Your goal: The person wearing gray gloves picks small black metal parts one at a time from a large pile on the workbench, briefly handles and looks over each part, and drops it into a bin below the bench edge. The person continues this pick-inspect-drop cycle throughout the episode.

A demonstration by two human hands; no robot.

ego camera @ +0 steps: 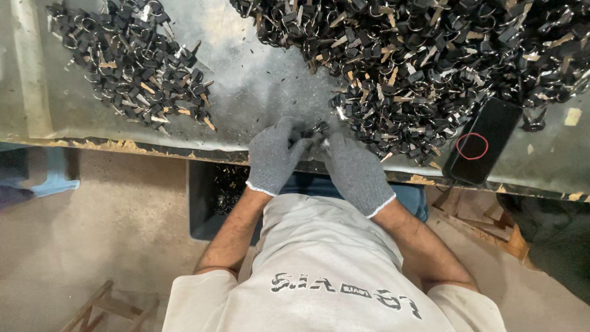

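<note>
Two grey knit-gloved hands, left hand and right hand, together grip a small black-headed metal key at the worn grey tabletop edge, just beside the large pile of black keys.

Grey knit gloves — white cuffs — pale T-shirt

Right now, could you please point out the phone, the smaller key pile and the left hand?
phone [482, 140], head view, middle of its dark screen.
smaller key pile [132, 64], head view, pile's centre.
left hand [273, 157], head view, back of glove.
</note>
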